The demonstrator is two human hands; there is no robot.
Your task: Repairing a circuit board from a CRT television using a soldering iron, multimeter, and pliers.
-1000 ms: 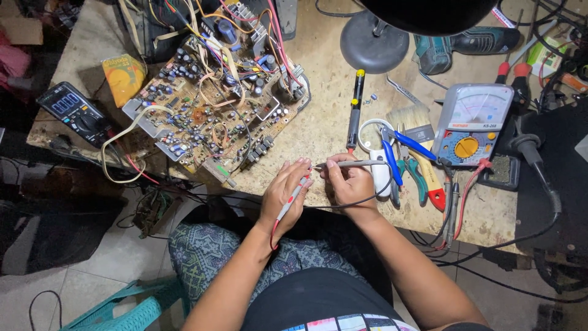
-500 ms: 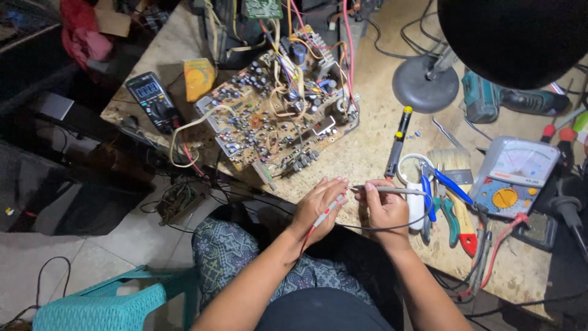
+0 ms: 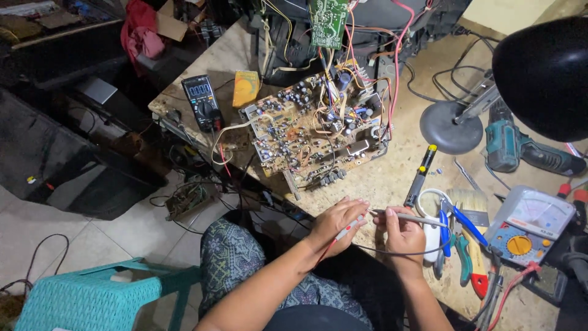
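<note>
Soldering iron lies level along the desk's near edge, right hand fingers pinched around it; left hand fingers grip a red probe.

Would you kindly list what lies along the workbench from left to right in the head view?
Black digital multimeter → brown circuit board → black-and-yellow screwdriver → blue-handled pliers → grey analog meter with orange dial.

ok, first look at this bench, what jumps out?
The big circuit board bristling with wires, mid-table. Nearer the table's front edge, the left hand holds a red-tipped probe and the right hand a slim grey probe, tips almost meeting. A black lamp shade looms at top right.
</note>
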